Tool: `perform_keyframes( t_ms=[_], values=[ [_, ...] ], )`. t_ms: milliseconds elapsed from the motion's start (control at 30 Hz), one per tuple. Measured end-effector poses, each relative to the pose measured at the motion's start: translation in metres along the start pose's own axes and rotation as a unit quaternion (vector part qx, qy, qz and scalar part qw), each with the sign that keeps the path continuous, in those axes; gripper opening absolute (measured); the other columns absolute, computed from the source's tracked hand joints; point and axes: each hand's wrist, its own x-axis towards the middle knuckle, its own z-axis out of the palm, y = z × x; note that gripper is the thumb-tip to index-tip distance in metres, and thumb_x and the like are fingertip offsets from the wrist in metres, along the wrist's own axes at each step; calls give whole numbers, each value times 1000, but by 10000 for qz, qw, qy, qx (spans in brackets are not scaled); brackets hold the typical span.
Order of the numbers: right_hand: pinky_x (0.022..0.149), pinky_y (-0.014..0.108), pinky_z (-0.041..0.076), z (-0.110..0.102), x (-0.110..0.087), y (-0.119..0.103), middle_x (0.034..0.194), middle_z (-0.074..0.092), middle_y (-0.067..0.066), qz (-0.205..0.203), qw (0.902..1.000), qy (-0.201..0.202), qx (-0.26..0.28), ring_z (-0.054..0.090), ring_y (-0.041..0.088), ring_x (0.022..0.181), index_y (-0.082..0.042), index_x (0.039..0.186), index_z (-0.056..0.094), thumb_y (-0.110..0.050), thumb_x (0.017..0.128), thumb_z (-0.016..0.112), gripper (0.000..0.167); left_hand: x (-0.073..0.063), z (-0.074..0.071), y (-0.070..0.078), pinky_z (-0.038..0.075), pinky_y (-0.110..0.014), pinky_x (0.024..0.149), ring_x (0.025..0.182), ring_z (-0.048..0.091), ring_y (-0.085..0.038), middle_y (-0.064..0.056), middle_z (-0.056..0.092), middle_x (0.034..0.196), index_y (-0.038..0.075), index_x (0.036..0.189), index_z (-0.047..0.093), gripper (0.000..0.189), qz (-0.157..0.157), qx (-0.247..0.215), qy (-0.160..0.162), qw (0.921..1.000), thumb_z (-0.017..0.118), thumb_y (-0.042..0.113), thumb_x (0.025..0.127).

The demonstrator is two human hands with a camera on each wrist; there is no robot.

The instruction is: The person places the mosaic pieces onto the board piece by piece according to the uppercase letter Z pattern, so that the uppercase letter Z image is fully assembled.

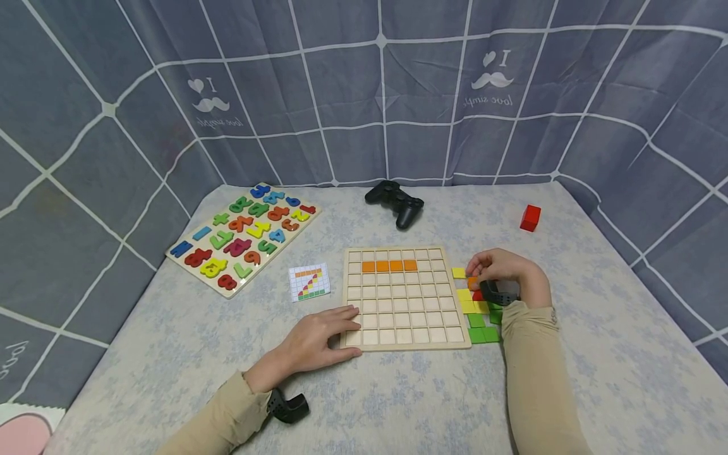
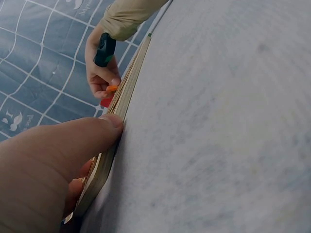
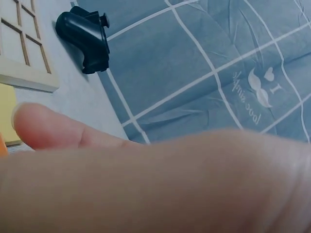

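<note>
A wooden grid board [image 1: 406, 303] lies on the table, with a row of orange tiles [image 1: 389, 266] near its far side. My left hand [image 1: 318, 338] rests at the board's near left corner. Its thumb [image 2: 109, 125] touches the front edge, and its fingers lie over the left edge. To the right of the board, my right hand [image 1: 497, 266] pinches an orange tile [image 2: 112, 89] between thumb and fingertips. Yellow tiles [image 1: 466, 303], green tiles [image 1: 483, 334] and a red tile [image 1: 477, 296] lie under and beside that hand, which partly hides them.
A small pattern card [image 1: 309, 282] lies left of the board. Farther left is a number puzzle board [image 1: 250, 237] with coloured pieces. Behind the grid sits a black game controller [image 1: 395, 203]. A red block [image 1: 531, 218] stands at the back right, before the blue curtain [image 1: 352, 95].
</note>
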Motion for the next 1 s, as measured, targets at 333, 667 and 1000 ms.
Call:
perform_keyframes(
  t_ms=[333, 667, 1000],
  values=[
    [70, 33, 44, 7, 7, -27, 90, 68, 7, -317, 9950, 867, -391, 54, 21, 80, 1, 97, 67, -19, 82, 74, 26, 0, 0, 0, 45, -38, 96, 122, 51, -20, -7, 56, 130, 13, 111, 70, 44, -24, 11, 4, 10000, 68, 46, 83],
    [82, 41, 48, 37, 44, -44, 102, 67, 15, -1010, 9839, 1236, -805, 61, 28, 92, 2, 108, 68, -10, 92, 59, 22, 0, 0, 0, 44, -37, 98, 124, 49, -18, -6, 55, 132, 14, 113, 70, 44, -122, -38, -67, 9999, 67, 47, 83],
    [85, 43, 48, 46, 54, -40, 106, 63, 12, -1028, 9809, 1394, -882, 58, 29, 97, -1, 104, 71, -9, 91, 60, 18, 1, 0, 0, 43, -37, 98, 124, 49, -18, -6, 55, 132, 14, 113, 69, 44, -152, -37, -118, 9998, 67, 46, 83]
  ],
)
